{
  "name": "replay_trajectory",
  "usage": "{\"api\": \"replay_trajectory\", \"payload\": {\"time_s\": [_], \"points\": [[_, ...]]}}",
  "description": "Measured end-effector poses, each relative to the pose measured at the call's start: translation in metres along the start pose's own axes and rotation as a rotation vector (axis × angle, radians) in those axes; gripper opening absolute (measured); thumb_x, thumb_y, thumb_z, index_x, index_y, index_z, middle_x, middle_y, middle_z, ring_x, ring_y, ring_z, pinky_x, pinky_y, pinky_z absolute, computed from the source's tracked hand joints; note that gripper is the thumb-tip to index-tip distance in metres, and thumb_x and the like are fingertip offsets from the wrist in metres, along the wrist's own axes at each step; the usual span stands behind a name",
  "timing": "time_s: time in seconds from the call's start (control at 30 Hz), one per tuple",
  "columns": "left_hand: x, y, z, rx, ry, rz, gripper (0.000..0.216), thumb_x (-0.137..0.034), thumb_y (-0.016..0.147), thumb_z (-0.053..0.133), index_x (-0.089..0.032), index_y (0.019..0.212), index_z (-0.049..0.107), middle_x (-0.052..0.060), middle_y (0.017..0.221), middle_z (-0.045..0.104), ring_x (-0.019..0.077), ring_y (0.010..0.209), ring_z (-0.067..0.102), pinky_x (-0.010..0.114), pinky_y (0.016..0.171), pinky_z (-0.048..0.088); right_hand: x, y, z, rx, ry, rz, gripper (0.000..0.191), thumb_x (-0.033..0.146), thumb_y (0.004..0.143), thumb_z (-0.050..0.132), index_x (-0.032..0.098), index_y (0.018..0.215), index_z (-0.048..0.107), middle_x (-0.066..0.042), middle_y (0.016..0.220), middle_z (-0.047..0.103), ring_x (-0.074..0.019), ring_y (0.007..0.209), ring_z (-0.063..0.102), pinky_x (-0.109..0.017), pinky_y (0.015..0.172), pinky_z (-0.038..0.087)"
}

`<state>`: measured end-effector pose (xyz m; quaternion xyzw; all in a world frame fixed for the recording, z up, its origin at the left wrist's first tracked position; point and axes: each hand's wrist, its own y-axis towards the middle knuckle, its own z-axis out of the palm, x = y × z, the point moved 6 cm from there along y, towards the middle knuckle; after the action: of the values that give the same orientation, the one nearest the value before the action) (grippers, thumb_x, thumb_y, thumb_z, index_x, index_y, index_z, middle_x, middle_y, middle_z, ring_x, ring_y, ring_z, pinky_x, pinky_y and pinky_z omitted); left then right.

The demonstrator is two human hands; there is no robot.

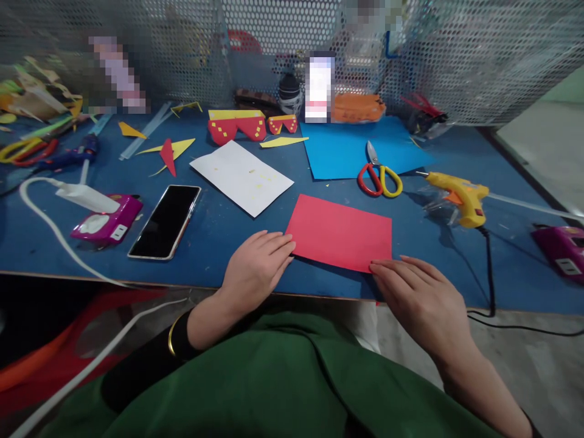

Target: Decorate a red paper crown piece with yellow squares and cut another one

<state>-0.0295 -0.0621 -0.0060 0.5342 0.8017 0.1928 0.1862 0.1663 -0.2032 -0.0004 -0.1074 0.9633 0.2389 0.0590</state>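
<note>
A red sheet of paper [340, 232] lies flat near the front edge of the blue table [219, 225]. My left hand [255, 267] rests flat with its fingers stretched out, their tips touching the sheet's near left corner. My right hand [420, 295] also lies flat and open, its fingertips on the sheet's near right corner. Neither hand holds anything.
A black phone [165, 221], a white sheet [241, 176] and a blue sheet [360, 149] lie behind. Scissors with red and yellow handles [381, 176], a yellow glue gun [458, 196] with its cord, purple power strips [106, 222], red-and-yellow paper pieces [237, 126] and a mesh wall [456, 55] surround them.
</note>
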Motion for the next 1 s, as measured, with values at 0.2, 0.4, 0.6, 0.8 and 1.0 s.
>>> {"api": "replay_trajectory", "payload": {"time_s": [0.2,0.4,0.6,0.8,1.0], "points": [[-0.005,0.006,-0.004,-0.070,0.018,0.056,0.020,-0.015,0.097,0.059,-0.014,0.112,0.073,0.010,0.113,0.079,0.0263,0.106,0.075,0.046,0.093,0.060,0.013,0.009,-0.006,-0.140,0.043,0.051,0.011,0.011,0.093,0.066,0.014,0.103,0.067,-0.007,0.096,0.080,-0.0176,0.085,0.075,-0.035,0.094,0.052],[-0.009,0.012,-0.004,-0.106,0.030,0.109,0.020,-0.008,0.096,0.055,-0.013,0.102,0.074,0.009,0.103,0.081,0.0236,0.094,0.077,0.040,0.083,0.062,0.019,0.009,-0.002,-0.147,0.089,0.063,0.012,0.010,0.093,0.066,0.015,0.104,0.067,-0.006,0.097,0.080,-0.0174,0.085,0.075,-0.035,0.094,0.052],[-0.007,0.013,-0.005,-0.125,0.021,0.111,0.019,-0.007,0.095,0.057,-0.012,0.103,0.073,0.009,0.101,0.081,0.0238,0.093,0.077,0.039,0.082,0.062,0.010,-0.004,0.002,-0.158,0.065,0.060,0.016,0.007,0.093,0.064,0.015,0.106,0.068,-0.007,0.100,0.081,-0.0170,0.087,0.076,-0.036,0.097,0.052],[-0.002,0.008,-0.004,-0.141,0.017,0.149,0.019,-0.009,0.096,0.056,-0.015,0.098,0.073,0.008,0.099,0.081,0.0222,0.093,0.077,0.037,0.081,0.062,-0.004,-0.017,0.007,-0.159,0.118,0.114,0.025,0.003,0.091,0.062,0.019,0.107,0.070,-0.004,0.105,0.081,-0.0173,0.091,0.077,-0.037,0.100,0.052],[-0.006,0.006,-0.005,-0.136,0.038,0.176,0.020,-0.008,0.095,0.055,-0.015,0.096,0.074,0.006,0.096,0.081,0.0205,0.089,0.077,0.034,0.078,0.062,-0.005,-0.019,0.008,-0.160,0.131,0.142,0.018,0.011,0.091,0.067,0.020,0.106,0.072,-0.004,0.103,0.081,-0.0179,0.091,0.077,-0.036,0.100,0.052]]}}
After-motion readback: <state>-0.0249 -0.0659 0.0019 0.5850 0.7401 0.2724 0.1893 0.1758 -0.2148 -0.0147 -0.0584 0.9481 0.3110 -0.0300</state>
